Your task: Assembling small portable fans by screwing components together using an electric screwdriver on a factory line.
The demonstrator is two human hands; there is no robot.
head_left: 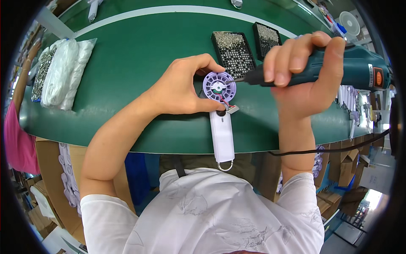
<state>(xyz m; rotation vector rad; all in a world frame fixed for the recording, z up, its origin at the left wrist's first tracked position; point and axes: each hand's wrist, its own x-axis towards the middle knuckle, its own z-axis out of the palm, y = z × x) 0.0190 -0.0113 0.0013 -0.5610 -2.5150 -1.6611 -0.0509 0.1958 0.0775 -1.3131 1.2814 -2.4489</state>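
Observation:
My left hand [177, 86] grips the round purple head of a small handheld fan [223, 137], thumb and fingers on opposite sides of it. The head's slotted inside faces up, with red wires and a small white piece [232, 109] by its lower edge. Its white handle points toward me and ends in a metal loop. In my right hand [306, 76] is a dark green electric screwdriver [359, 67], held sideways, fingers wrapped round its body. The bit reaches the right part of the purple head; whether it sits in a screw is too small to tell.
Two black perforated trays [237, 63] [267, 40] with small metal screws lie beyond the fan. Plastic bags [67, 74] of metal parts rest at the left of the green table [139, 55]. A black cord [334, 149] hangs by my right forearm. Another person's arm [24, 76] shows far left.

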